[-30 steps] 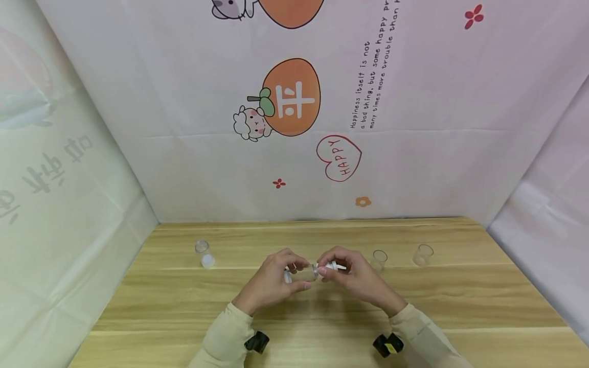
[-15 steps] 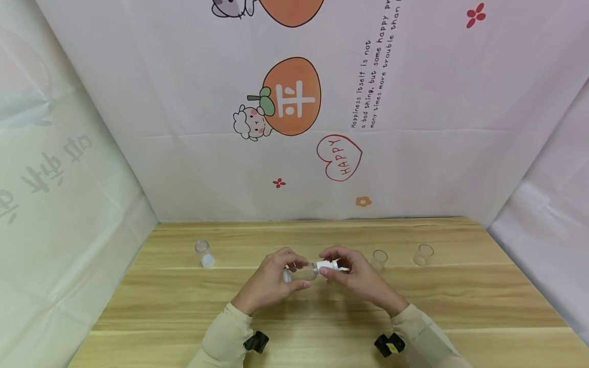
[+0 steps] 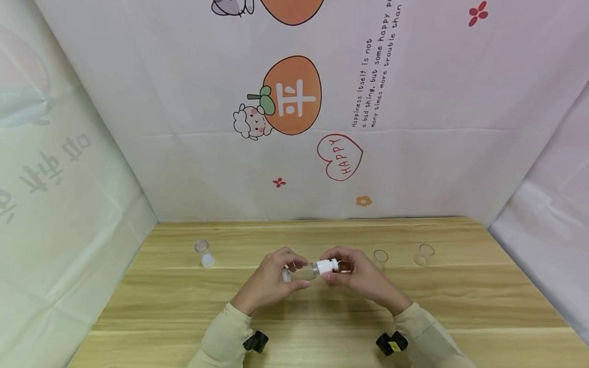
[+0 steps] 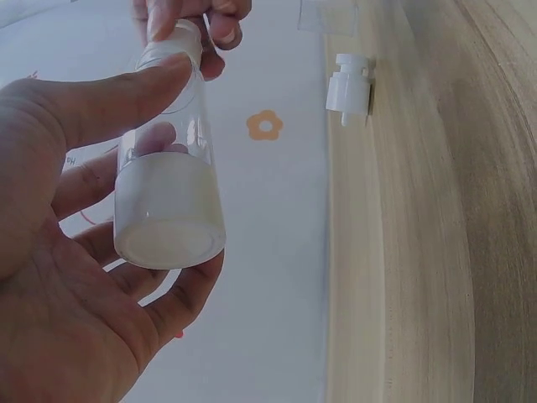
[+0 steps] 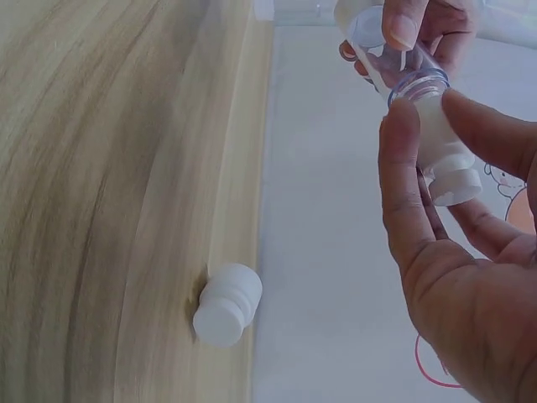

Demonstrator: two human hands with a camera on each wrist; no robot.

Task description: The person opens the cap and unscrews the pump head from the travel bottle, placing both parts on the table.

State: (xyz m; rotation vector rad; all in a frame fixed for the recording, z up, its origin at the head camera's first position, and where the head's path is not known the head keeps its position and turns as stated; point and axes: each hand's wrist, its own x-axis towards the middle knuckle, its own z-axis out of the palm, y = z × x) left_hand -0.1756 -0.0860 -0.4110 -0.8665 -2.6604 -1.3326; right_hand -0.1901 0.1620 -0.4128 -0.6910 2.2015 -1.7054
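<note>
In the head view, my left hand [image 3: 273, 281] grips a clear bottle [image 3: 302, 272] with a white base, lying almost sideways above the table. A white pump top [image 3: 327, 266] sits at its neck, and a thin tube [image 5: 403, 60] shows inside the bottle in the right wrist view. My right hand [image 3: 359, 273] pinches the pump top between thumb and fingers. Whether the pump top is tight on the neck cannot be seen. The left thumb [image 4: 138, 101] lies along the bottle, fingers curled beneath.
A clear container with a white bottom [image 3: 204, 254] stands on the wooden table [image 3: 184, 317] at left. Two clear cups [image 3: 379, 259] are at right. Another white pump top [image 4: 348, 88] shows in the left wrist view. A printed cloth [image 3: 207, 168] hangs behind.
The right thumb and fingers have shifted round the white pump top and back from the neck, so more of the pump top shows. The left hand and bottle stay nearly still.
</note>
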